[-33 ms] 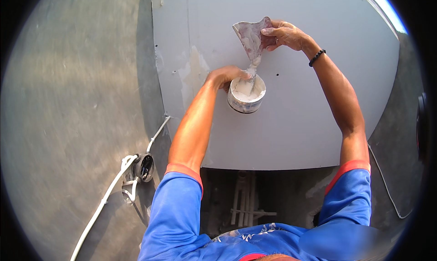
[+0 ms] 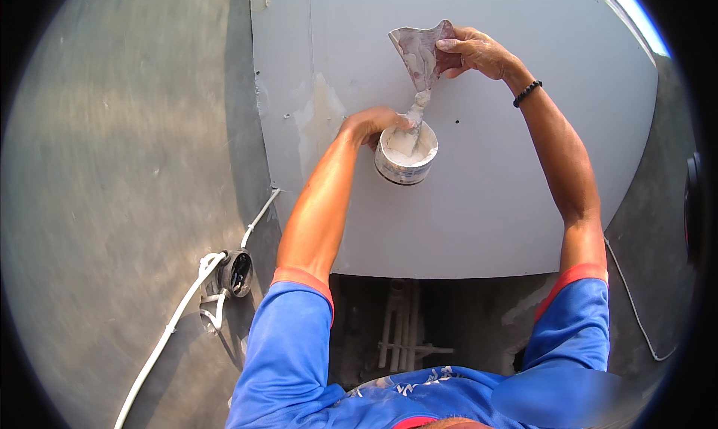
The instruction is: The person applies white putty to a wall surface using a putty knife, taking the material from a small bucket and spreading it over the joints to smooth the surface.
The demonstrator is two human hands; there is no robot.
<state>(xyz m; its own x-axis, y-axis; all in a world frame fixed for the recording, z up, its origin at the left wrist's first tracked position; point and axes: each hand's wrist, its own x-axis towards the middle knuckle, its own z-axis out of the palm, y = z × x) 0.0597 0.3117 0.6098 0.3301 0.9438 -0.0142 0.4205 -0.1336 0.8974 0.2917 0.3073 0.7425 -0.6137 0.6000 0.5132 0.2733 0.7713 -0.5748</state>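
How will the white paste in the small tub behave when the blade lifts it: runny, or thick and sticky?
Probably thick: a strand of white paste hangs between the putty knife and the tub without breaking into drops. Likely sticky too, since smears coat the blade. The tub may tip easily, as only the left hand holds it.

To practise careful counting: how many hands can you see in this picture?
2. The left hand grips the small white tub; the right hand holds the putty knife above it.

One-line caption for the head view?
Left hand holds a putty tub; right hand lifts a loaded putty knife.
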